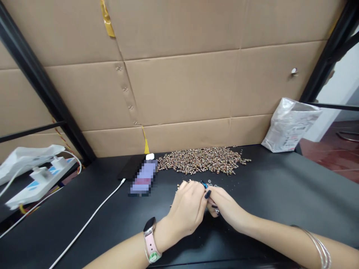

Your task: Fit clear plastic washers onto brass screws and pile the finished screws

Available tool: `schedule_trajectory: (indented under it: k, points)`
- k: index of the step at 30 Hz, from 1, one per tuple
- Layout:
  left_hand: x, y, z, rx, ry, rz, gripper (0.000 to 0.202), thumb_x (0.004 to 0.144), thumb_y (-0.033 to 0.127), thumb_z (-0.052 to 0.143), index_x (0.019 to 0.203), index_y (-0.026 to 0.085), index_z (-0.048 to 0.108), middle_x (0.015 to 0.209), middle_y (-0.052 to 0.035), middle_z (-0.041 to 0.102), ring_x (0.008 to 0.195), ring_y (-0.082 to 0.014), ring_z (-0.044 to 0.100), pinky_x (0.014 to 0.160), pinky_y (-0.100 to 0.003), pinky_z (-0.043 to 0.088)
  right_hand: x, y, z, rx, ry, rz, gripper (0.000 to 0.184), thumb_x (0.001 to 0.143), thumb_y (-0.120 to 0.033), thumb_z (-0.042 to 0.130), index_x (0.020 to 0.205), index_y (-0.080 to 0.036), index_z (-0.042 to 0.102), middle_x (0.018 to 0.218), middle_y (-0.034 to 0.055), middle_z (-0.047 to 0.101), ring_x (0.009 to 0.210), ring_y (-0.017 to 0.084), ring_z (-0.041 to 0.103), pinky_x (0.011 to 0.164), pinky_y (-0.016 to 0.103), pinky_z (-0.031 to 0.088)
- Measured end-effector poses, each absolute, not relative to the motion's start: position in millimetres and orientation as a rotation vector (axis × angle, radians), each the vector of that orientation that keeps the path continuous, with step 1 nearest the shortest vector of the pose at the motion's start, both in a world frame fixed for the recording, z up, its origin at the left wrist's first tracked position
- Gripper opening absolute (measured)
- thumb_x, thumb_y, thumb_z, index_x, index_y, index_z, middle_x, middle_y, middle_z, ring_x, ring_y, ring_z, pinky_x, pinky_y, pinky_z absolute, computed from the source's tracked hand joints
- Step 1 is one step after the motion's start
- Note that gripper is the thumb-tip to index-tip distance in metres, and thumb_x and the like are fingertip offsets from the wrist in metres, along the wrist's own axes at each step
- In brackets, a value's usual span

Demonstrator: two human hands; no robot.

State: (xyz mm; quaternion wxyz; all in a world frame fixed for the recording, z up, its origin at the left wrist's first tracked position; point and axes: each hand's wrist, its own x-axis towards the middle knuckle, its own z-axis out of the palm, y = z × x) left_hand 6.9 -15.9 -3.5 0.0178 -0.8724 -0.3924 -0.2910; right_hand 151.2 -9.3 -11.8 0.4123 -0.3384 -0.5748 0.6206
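My left hand (189, 203), with a pink-strapped watch at its wrist, is closed with the fingers curled under. My right hand (224, 207) is also closed, and its fingertips meet the left thumb over the dark table. Whatever the fingers pinch is hidden or too small to name. A tiny shiny bit shows by the right fingers, and I cannot tell whether it is a ring or a small part. Just beyond the hands lies a wide pile of small metal screws (202, 160). Several small washers (209, 182) lie loose between that pile and my hands.
A phone (144, 177) with a blurred screen lies left of the pile, near a white earbud case (150, 156). A white cable (89, 220) crosses the left side of the black table (280, 194). At the far left is a power strip (42, 181); a plastic bag (288, 127) stands back right.
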Motion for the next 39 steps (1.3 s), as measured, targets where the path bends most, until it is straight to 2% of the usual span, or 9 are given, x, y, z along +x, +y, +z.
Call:
schedule_trajectory:
  k: [8,11,15,22,26,30,32,35,39]
  points:
    - [5.1,-15.1,-7.9,-2.711,-1.382,-1.087,0.032,0.097,0.025,0.020,0.072,0.020,0.038,0.072,-0.0001,0.050,0.066,-0.0151,0.043,0.066,-0.029,0.030,146.0,-11.9,-14.5,-0.738,-1.365,1.646,0.043,0.082,-0.054,0.049,0.063,-0.019,0.035,0.056,-0.0067,0.031,0.048,0.007,0.027,0.044,0.020,0.023]
    - [4.6,-13.6,-10.4,-2.741,-1.440,-1.176,0.032,0.098,0.027,0.020,0.075,0.020,0.042,0.074,0.0002,0.053,0.068,-0.0147,0.046,0.066,-0.028,0.031,146.1,-11.1,-13.2,-0.688,-1.368,1.663,0.039,0.084,-0.051,0.050,0.068,-0.021,0.033,0.058,-0.0077,0.028,0.051,0.007,0.024,0.047,0.020,0.024]
    - [4.2,-13.9,-10.3,-2.758,-1.454,-1.202,0.033,0.097,0.029,0.021,0.074,0.020,0.043,0.073,0.0004,0.053,0.067,-0.0148,0.045,0.067,-0.029,0.031,148.2,-11.6,-13.1,-0.631,-1.453,1.640,0.033,0.090,-0.046,0.042,0.072,-0.021,0.031,0.061,-0.0073,0.026,0.053,0.009,0.022,0.051,0.022,0.025]
    - [5.3,-19.7,-7.0,-2.761,-1.573,-1.359,0.035,0.097,0.030,0.019,0.073,0.020,0.042,0.070,-0.0010,0.052,0.065,-0.0152,0.045,0.065,-0.028,0.032,154.9,-17.3,-6.8,-0.693,-1.721,1.267,0.028,0.093,-0.042,0.036,0.077,-0.020,0.040,0.073,-0.0029,0.037,0.067,0.012,0.032,0.065,0.026,0.032]
    - [3.9,-19.7,-4.5,-2.740,-1.432,-1.187,0.034,0.097,0.026,0.020,0.072,0.019,0.041,0.070,-0.0011,0.051,0.064,-0.0149,0.043,0.065,-0.029,0.030,150.9,-15.5,-6.5,-0.690,-1.533,1.518,0.030,0.089,-0.047,0.042,0.074,-0.021,0.038,0.066,-0.0046,0.035,0.059,0.011,0.032,0.057,0.025,0.031]
    - [2.2,-16.9,-1.1,-2.685,-1.306,-0.979,0.032,0.096,0.023,0.022,0.070,0.019,0.039,0.070,-0.0009,0.050,0.063,-0.0146,0.042,0.064,-0.030,0.029,146.7,-11.9,-3.5,-0.793,-1.346,1.803,0.041,0.080,-0.056,0.045,0.064,-0.019,0.038,0.056,-0.0056,0.036,0.046,0.008,0.029,0.049,0.024,0.029]
    - [2.1,-15.7,-0.5,-2.690,-1.293,-0.940,0.031,0.096,0.023,0.022,0.070,0.019,0.039,0.070,-0.0007,0.050,0.063,-0.0145,0.043,0.064,-0.030,0.029,146.9,-10.8,-1.6,-0.823,-1.326,1.816,0.042,0.078,-0.057,0.049,0.061,-0.019,0.038,0.054,-0.0058,0.037,0.044,0.007,0.029,0.047,0.023,0.028]
    - [2.7,-14.7,-1.4,-2.716,-1.314,-0.957,0.032,0.097,0.023,0.021,0.071,0.019,0.039,0.070,0.0001,0.051,0.064,-0.0141,0.044,0.064,-0.029,0.029,149.3,-9.2,-2.3,-0.773,-1.274,1.841,0.036,0.077,-0.050,0.056,0.069,-0.019,0.039,0.058,-0.0065,0.037,0.046,0.006,0.029,0.048,0.022,0.026]
    - [3.5,-14.1,-3.6,-2.740,-1.370,-0.995,0.033,0.097,0.024,0.019,0.073,0.019,0.040,0.071,0.0004,0.052,0.064,-0.0140,0.044,0.065,-0.029,0.030,153.8,-6.8,-8.1,-0.648,-1.384,1.762,0.032,0.083,-0.048,0.051,0.074,-0.020,0.038,0.064,-0.0060,0.035,0.052,0.008,0.031,0.050,0.022,0.027]
